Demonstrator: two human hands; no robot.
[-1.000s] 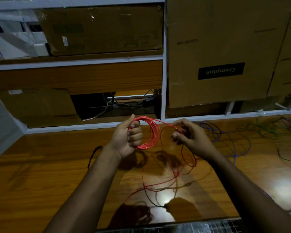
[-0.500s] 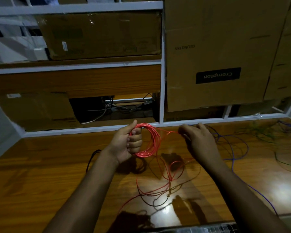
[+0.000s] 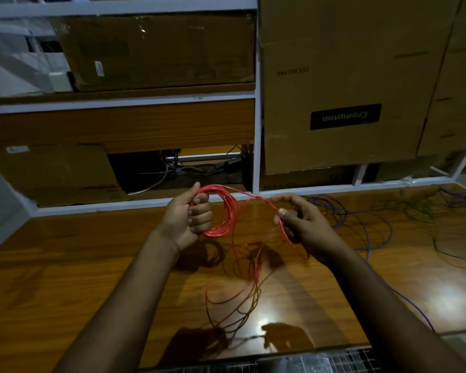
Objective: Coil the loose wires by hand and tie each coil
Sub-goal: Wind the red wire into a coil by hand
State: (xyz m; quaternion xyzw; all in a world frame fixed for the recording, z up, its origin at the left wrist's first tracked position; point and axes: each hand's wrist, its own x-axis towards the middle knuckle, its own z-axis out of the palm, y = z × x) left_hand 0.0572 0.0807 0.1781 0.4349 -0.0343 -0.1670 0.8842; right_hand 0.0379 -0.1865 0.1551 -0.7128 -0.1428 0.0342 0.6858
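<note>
Red wire coil (image 3: pixel 223 211) in left grip (image 3: pixel 191 219), right grip (image 3: pixel 299 222) pinching its loose strand, above tabletop (image 3: pixel 65 265).

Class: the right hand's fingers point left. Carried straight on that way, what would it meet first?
Probably the red coil gripped in the left hand; the right hand already pinches its loose strand, though depth is unclear.

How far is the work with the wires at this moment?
Done: several red loops sit gathered as a red coil in the left hand. In hand: the right hand pinches the red wire to feed another loop. Left: loose red wire on the table, no tie yet, and the blue wire lies uncoiled.
</note>
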